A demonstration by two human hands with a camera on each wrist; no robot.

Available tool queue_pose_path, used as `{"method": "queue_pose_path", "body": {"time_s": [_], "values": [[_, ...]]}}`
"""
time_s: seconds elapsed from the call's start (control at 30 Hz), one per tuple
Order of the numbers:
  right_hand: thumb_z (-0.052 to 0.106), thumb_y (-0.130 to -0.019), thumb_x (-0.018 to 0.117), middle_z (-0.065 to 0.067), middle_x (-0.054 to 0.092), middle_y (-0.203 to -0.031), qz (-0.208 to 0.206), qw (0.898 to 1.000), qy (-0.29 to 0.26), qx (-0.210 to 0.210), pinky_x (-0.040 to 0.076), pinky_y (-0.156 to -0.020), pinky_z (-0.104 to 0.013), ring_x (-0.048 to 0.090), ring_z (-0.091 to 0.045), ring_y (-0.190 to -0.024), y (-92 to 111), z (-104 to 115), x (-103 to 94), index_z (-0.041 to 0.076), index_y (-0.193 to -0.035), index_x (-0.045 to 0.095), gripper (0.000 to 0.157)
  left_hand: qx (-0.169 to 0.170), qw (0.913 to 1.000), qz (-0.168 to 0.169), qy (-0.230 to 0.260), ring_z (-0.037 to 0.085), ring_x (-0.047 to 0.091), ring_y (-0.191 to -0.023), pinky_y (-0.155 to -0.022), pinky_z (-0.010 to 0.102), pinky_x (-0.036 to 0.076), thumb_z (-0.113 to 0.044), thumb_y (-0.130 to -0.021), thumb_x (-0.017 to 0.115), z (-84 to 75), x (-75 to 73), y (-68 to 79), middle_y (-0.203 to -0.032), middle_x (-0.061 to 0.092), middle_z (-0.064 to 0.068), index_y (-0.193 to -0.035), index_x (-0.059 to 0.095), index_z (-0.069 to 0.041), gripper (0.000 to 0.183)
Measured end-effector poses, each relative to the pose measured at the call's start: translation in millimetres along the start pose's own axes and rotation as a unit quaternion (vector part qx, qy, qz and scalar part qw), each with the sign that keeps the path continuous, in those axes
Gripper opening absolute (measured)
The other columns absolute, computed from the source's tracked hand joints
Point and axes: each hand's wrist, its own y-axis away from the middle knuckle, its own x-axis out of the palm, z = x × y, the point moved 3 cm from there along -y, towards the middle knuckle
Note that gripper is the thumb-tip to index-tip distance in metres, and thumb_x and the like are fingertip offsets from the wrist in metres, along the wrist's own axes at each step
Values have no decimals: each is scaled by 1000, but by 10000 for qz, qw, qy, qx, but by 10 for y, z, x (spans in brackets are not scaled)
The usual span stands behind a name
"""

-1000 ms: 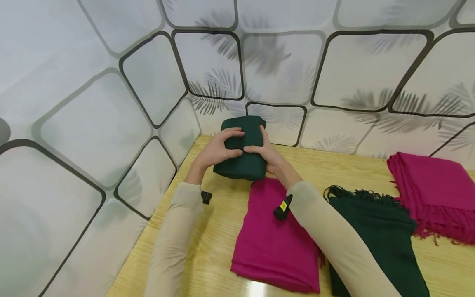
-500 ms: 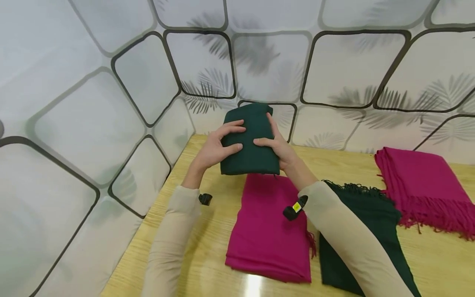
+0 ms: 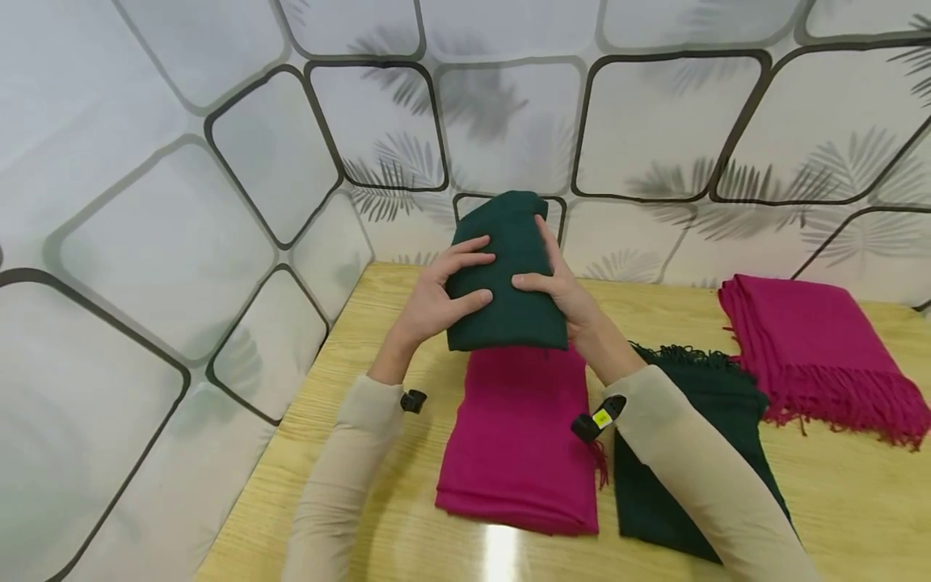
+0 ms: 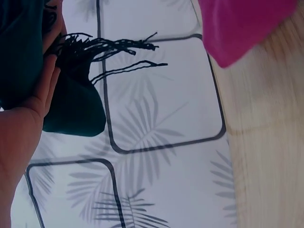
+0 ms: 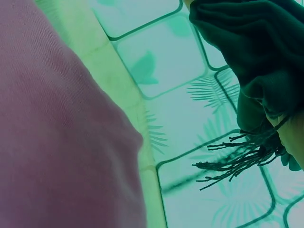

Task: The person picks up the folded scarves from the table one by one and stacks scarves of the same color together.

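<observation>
A dark green fringed scarf (image 3: 503, 311), folded into a compact bundle, is held up above the table by both hands. My left hand (image 3: 441, 293) grips its left side, thumb and fingers spread over the front face. On the right side my right hand (image 3: 566, 291) grips it, thumb on the front and a finger along the edge. Dark tassels (image 4: 109, 47) hang from its back in the left wrist view, and the scarf's layered folds (image 5: 256, 47) show in the right wrist view. Below it lies a folded magenta scarf (image 3: 520, 453), its far end overlapped by the bundle.
Another dark green scarf (image 3: 691, 461) lies right of the magenta one, partly behind the right sleeve (image 3: 713, 477). A second magenta scarf (image 3: 815, 331) with fringe rests at the far right of the wooden table (image 3: 393, 501). Patterned fabric walls (image 3: 509, 121) stand behind and at left.
Both hands have lifted the dark green scarf bundle and shifted it slightly right, its front face tilting more toward the head camera. The view has turned a little to the right.
</observation>
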Motion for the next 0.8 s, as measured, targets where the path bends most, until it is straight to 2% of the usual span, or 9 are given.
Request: {"method": "queue_pose_path", "body": {"time_s": [0.17,0.4,0.57,0.8], "values": [[-9,-93,47,2,6,-165,87,9988,382,-307,54,-90,-31,30,-29,-144,141,136,-50,44,-158,4,94,384,9992,-28,82,34,29,-145,-113,41,35,3,-89,69,-91,143,-38,-151,36,29,-128,56,13,43],[-6,-94,50,0,7,-165,109,9976,558,-407,54,-92,-32,33,-30,-143,334,262,-93,44,-158,3,94,670,9977,50,35,32,28,-146,-111,42,39,11,-84,69,39,294,-90,-154,35,24,-130,57,10,48],[-6,-95,49,-3,7,-165,55,9980,496,-392,55,-91,-33,40,-27,-138,475,282,-119,44,-157,2,93,796,9967,174,-29,26,30,-146,-109,40,40,7,-85,71,26,390,-89,-155,37,16,-131,60,4,48],[-2,-96,53,-4,9,-165,-70,9977,589,-313,54,-92,-32,41,-25,-137,683,233,-127,44,-157,2,92,788,9961,291,-273,23,31,-145,-108,40,42,-21,-93,71,-53,514,30,-155,38,12,-133,60,-1,46]]}}
